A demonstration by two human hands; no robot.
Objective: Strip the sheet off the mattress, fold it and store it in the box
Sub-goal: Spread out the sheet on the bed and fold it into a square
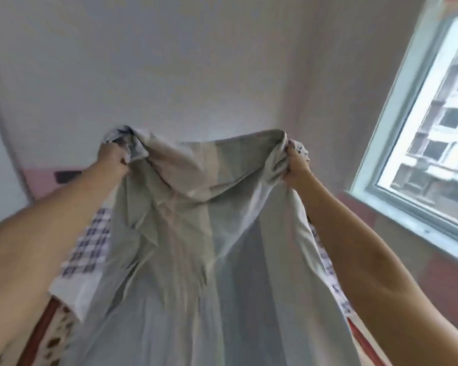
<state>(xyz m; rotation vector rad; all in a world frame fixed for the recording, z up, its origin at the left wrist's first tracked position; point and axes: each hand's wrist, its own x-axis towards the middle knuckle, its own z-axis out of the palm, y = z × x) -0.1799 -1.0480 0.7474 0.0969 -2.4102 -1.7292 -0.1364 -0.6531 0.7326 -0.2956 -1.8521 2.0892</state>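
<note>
1. Gripping one bunched corner of the pale grey-green fabric sheet (pixel 196 233), the left hand (pixel 113 160) has its fingers curled tight
2. The right hand (pixel 297 166) clutches the other corner likewise
3. The sheet hangs raised between them, above the checked mattress (pixel 90 244)

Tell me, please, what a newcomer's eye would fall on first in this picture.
The wide pale grey-green striped fabric sheet fills the middle, held high before the white wall. The left hand and the right hand each grip a bunched top corner. A bright glass window stands at the right.
</note>
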